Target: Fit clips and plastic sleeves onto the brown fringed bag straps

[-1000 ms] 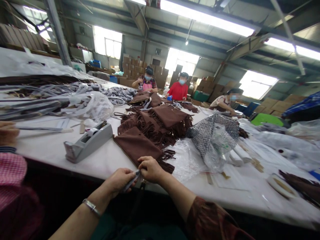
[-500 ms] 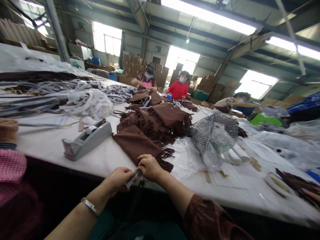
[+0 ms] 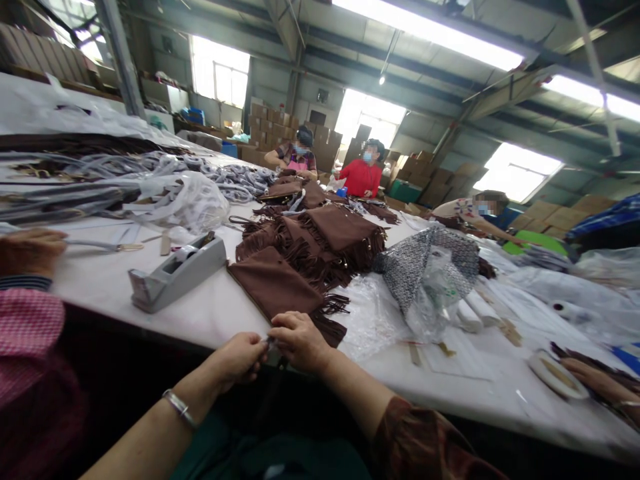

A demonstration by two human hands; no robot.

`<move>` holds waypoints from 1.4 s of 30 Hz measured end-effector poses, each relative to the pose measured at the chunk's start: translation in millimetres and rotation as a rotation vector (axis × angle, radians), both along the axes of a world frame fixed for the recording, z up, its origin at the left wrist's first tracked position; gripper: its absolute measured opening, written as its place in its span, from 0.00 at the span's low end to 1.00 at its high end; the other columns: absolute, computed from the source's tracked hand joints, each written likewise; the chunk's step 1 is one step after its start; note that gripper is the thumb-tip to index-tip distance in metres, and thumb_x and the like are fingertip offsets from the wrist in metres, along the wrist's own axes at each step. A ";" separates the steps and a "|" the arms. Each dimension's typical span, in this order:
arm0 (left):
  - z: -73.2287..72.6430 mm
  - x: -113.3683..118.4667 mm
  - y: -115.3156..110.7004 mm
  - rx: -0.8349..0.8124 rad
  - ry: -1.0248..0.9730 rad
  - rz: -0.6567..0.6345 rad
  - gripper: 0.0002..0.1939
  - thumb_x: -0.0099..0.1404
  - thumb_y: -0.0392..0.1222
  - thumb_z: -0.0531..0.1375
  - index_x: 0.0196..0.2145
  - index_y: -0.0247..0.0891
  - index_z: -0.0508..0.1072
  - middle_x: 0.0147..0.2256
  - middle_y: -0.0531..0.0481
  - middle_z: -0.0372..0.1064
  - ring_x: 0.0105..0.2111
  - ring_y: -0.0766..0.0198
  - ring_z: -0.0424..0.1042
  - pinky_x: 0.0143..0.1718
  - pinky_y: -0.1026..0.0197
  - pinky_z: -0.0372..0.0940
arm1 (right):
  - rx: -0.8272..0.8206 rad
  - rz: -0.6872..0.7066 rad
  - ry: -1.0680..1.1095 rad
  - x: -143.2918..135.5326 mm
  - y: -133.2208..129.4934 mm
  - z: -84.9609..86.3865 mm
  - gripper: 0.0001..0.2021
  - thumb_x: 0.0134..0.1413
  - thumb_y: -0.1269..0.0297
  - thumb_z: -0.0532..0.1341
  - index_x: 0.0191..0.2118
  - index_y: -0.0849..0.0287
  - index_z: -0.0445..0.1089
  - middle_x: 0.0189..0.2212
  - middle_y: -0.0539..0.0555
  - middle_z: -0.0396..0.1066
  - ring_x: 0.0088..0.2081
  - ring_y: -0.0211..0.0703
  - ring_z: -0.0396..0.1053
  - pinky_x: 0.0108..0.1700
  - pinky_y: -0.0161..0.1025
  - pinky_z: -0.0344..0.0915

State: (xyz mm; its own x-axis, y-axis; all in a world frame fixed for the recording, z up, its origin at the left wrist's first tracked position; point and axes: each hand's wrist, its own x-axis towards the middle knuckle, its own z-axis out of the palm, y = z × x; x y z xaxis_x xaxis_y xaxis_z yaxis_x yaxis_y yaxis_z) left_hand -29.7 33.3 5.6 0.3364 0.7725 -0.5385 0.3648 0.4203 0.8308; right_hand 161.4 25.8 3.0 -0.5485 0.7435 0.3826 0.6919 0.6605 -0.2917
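At the table's front edge, my left hand is closed in a pinch on a small piece of greyish plastic wrap, mostly hidden by the fingers. My right hand meets it there, thumb and fingers pinched on the same piece. Below the fingertips hangs a dark strap, too dim to make out well. Just beyond my hands lies a brown fringed pouch with a zip along its left edge. Behind it several more brown fringed pouches are heaped, with small gold-coloured metal parts.
A grey tape dispenser stands left of the pouches. Bubble wrap and clear plastic lie right, near a tape roll. Grey-wrapped straps cover the far left. A neighbour's hand holds a wrapped strap; other people work across the table.
My hands have drawn closer together, and the plastic strip that stuck out between them is now mostly covered. The neighbour's hand at left has moved further into view.
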 end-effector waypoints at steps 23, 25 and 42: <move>-11.6 1.3 -15.9 0.716 0.629 -0.285 0.13 0.70 0.37 0.44 0.36 0.38 0.66 0.36 0.37 0.74 0.39 0.48 0.76 0.38 0.53 0.63 | 0.048 -0.058 -0.251 -9.5 9.2 4.2 0.02 0.58 0.66 0.62 0.37 0.56 0.71 0.39 0.54 0.72 0.42 0.46 0.63 0.43 0.41 0.57; -11.6 -0.9 -14.0 0.722 0.587 -0.284 0.14 0.70 0.37 0.43 0.35 0.39 0.67 0.35 0.39 0.75 0.38 0.51 0.76 0.39 0.55 0.63 | 0.033 -0.048 -0.216 -9.5 7.5 8.7 0.05 0.58 0.66 0.62 0.41 0.55 0.72 0.43 0.53 0.72 0.43 0.46 0.64 0.44 0.41 0.57; -12.7 0.5 -12.0 0.506 0.172 -0.129 0.15 0.67 0.48 0.47 0.28 0.40 0.66 0.29 0.46 0.69 0.33 0.56 0.68 0.38 0.56 0.60 | 0.080 0.081 -0.193 -13.1 14.0 -2.5 0.04 0.58 0.68 0.61 0.33 0.58 0.74 0.33 0.53 0.71 0.35 0.42 0.64 0.40 0.38 0.60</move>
